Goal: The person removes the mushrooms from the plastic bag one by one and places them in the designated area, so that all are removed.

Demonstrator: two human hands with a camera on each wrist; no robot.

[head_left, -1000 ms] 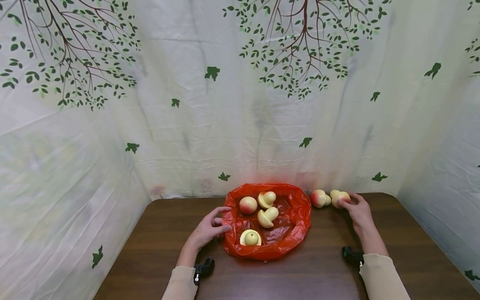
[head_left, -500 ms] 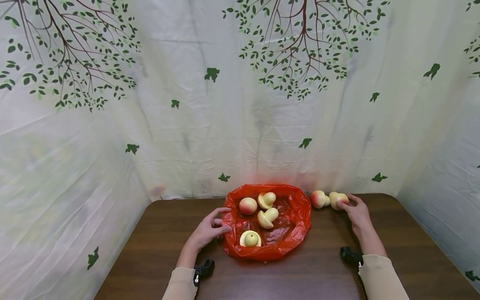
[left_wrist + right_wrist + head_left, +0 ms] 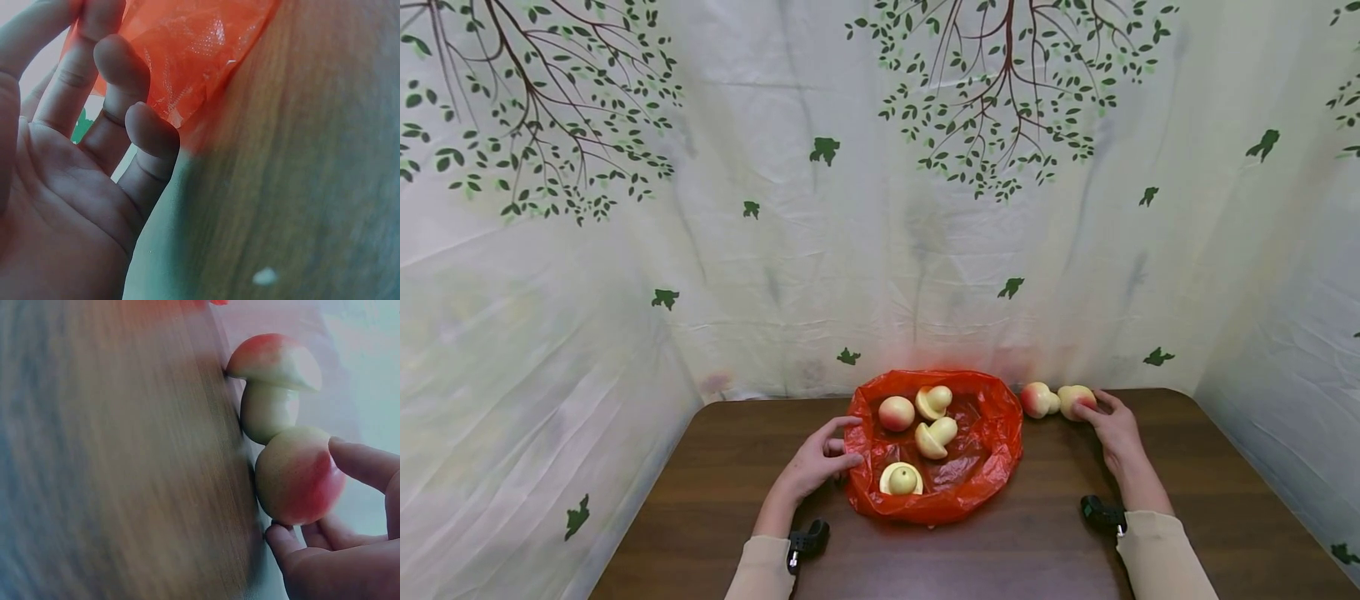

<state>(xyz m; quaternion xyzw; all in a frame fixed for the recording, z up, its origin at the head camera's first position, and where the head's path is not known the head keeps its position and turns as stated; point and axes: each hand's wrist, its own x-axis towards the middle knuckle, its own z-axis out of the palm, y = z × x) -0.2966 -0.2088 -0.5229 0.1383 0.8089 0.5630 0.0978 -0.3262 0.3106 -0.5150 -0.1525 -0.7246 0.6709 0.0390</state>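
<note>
A red plastic bag [image 3: 977, 493] lies spread wide on the table. In it are several cream-and-red toy mushrooms [image 3: 897, 412], some showing a pale stem. My left hand [image 3: 811, 458] is at the bag's left rim, thumb and fingers pinching the plastic; the left wrist view shows the lower fingers bent beside the red film [image 3: 181, 50]. Right of the bag, a toy mushroom [image 3: 1036, 400] lies on its side. My right hand [image 3: 1116, 429] grips another toy mushroom [image 3: 300, 478] between thumb and fingers, against the first one's stem. The held one's own stem is hidden in the right wrist view.
The brown wooden table [image 3: 700, 500] ends at the back against a pale curtain [image 3: 760, 275] printed with branches and leaves. The mushrooms on the right lie close to that back edge. A black wrist camera [image 3: 808, 537] is strapped to each forearm.
The mushroom in my right hand has turned and shifted slightly left, toward the one lying beside it. The left hand and the bag stay in place.
</note>
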